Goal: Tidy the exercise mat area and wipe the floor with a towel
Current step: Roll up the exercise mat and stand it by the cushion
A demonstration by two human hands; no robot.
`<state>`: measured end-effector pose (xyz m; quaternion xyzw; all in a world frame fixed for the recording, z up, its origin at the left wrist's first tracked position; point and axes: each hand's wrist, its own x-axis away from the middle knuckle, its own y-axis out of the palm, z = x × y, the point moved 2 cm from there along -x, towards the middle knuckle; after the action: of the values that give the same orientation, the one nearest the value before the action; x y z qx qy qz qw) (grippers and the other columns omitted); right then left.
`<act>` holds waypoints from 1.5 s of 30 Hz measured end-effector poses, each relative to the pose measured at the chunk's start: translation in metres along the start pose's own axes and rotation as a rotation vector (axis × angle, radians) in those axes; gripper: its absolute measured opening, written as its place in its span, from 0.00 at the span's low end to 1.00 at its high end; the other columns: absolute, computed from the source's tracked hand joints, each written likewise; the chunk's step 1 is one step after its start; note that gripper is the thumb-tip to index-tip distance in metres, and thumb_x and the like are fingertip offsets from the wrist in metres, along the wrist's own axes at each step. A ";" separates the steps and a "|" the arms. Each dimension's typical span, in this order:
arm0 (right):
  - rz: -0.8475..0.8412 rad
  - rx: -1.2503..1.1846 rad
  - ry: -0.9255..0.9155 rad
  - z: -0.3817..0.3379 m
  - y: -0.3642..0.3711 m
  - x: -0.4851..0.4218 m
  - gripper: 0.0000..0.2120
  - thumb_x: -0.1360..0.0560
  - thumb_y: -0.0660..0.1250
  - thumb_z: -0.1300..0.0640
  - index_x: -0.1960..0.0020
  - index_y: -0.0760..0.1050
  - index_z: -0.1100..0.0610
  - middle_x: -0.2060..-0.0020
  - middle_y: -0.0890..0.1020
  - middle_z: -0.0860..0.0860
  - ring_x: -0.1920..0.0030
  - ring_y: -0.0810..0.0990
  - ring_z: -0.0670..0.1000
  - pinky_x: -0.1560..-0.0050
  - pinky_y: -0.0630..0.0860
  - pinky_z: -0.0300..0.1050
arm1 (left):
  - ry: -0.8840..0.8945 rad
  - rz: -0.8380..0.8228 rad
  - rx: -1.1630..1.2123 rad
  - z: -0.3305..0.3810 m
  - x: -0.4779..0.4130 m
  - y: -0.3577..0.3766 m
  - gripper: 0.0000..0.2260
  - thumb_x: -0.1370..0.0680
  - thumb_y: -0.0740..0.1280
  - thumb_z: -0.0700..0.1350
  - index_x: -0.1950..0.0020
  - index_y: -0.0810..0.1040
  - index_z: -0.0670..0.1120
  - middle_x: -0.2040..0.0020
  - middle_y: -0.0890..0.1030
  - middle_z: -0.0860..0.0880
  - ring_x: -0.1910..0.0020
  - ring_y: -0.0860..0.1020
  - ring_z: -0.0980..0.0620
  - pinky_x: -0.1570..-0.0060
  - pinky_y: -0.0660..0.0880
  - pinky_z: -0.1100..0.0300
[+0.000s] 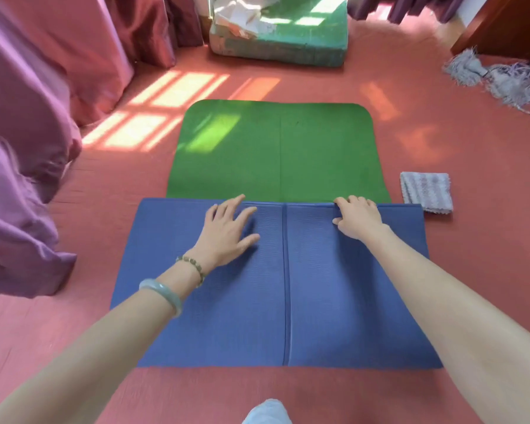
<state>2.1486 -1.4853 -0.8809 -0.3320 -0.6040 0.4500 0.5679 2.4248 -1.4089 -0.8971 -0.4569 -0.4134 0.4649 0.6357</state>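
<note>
An exercise mat lies on the red floor, green on its upper face point(276, 151) and blue on the underside, with its near part point(276, 286) folded over so the blue shows. My left hand point(227, 231) rests flat on the blue fold, fingers spread. At the fold's far edge my right hand point(357, 217) has its fingers curled over the blue layer, gripping it. A folded grey towel point(426, 192) lies on the floor just right of the mat, beyond the right hand.
Purple curtains point(28, 133) hang and bunch along the left. A green-topped cushion block point(279, 32) stands at the back. A grey tasselled cloth point(502, 81) lies at the back right beside a wooden door. Red floor point(104, 185) surrounds the mat. My foot point(266, 413) shows at the bottom.
</note>
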 end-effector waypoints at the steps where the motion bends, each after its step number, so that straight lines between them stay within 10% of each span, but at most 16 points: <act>1: 0.023 -0.020 0.019 0.000 0.009 -0.006 0.20 0.23 0.61 0.52 0.33 0.66 0.58 0.37 0.72 0.60 0.35 0.68 0.60 0.33 0.62 0.55 | 0.013 -0.083 0.022 0.002 0.004 0.012 0.36 0.30 0.47 0.69 0.26 0.61 0.53 0.23 0.55 0.45 0.25 0.54 0.45 0.28 0.46 0.43; 10: 0.324 -0.193 -0.070 -0.021 0.050 0.020 0.13 0.27 0.66 0.61 0.43 0.75 0.64 0.43 0.74 0.67 0.44 0.73 0.67 0.49 0.72 0.58 | -0.036 -0.287 -0.168 -0.013 -0.017 0.061 0.32 0.26 0.42 0.70 0.24 0.43 0.59 0.22 0.45 0.50 0.23 0.43 0.50 0.29 0.36 0.41; 16: 0.251 -0.104 -0.315 -0.035 0.092 0.105 0.22 0.25 0.55 0.46 0.38 0.77 0.56 0.40 0.77 0.62 0.41 0.77 0.63 0.41 0.74 0.58 | -0.045 -0.346 -0.199 -0.012 -0.016 0.065 0.32 0.24 0.42 0.68 0.24 0.41 0.57 0.22 0.43 0.49 0.23 0.41 0.48 0.29 0.36 0.40; 22: -0.113 -0.136 -0.257 -0.031 0.111 0.105 0.34 0.27 0.37 0.37 0.24 0.54 0.46 0.23 0.53 0.55 0.24 0.51 0.56 0.26 0.47 0.53 | 0.281 0.015 -0.123 0.024 0.047 0.041 0.30 0.22 0.50 0.63 0.36 0.75 0.41 0.33 0.73 0.40 0.33 0.70 0.41 0.33 0.59 0.47; 30: -0.173 -0.118 -0.250 -0.037 0.117 0.097 0.26 0.19 0.51 0.45 0.24 0.51 0.48 0.23 0.49 0.55 0.24 0.47 0.56 0.26 0.47 0.57 | 0.328 -0.286 -0.374 0.027 0.164 0.089 0.45 0.39 0.71 0.67 0.30 0.66 0.43 0.35 0.74 0.43 0.35 0.72 0.40 0.36 0.64 0.38; 34: 0.026 -0.097 -0.315 -0.036 0.108 0.122 0.23 0.25 0.58 0.47 0.35 0.71 0.57 0.38 0.72 0.62 0.37 0.72 0.63 0.34 0.63 0.64 | 0.257 -0.335 -0.473 0.038 0.162 0.096 0.44 0.42 0.77 0.48 0.30 0.63 0.39 0.35 0.73 0.40 0.36 0.72 0.37 0.39 0.69 0.37; 39: -0.073 0.079 -0.425 -0.011 0.152 0.204 0.36 0.37 0.62 0.36 0.33 0.70 0.54 0.41 0.77 0.58 0.40 0.77 0.59 0.39 0.70 0.64 | 0.145 -0.439 -0.499 0.050 0.161 0.102 0.49 0.49 0.80 0.46 0.32 0.62 0.38 0.36 0.74 0.39 0.38 0.74 0.37 0.44 0.73 0.38; 45: -0.062 0.145 -0.381 0.005 0.156 0.214 0.50 0.49 0.78 0.57 0.30 0.63 0.51 0.35 0.75 0.58 0.37 0.76 0.58 0.41 0.72 0.64 | 0.219 -0.362 -0.324 0.046 0.147 0.084 0.45 0.51 0.80 0.47 0.36 0.70 0.42 0.42 0.79 0.44 0.48 0.80 0.41 0.55 0.79 0.48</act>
<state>2.0981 -1.2326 -0.9417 -0.1805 -0.6765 0.5290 0.4795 2.3966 -1.2445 -0.9520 -0.5188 -0.4863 0.2194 0.6680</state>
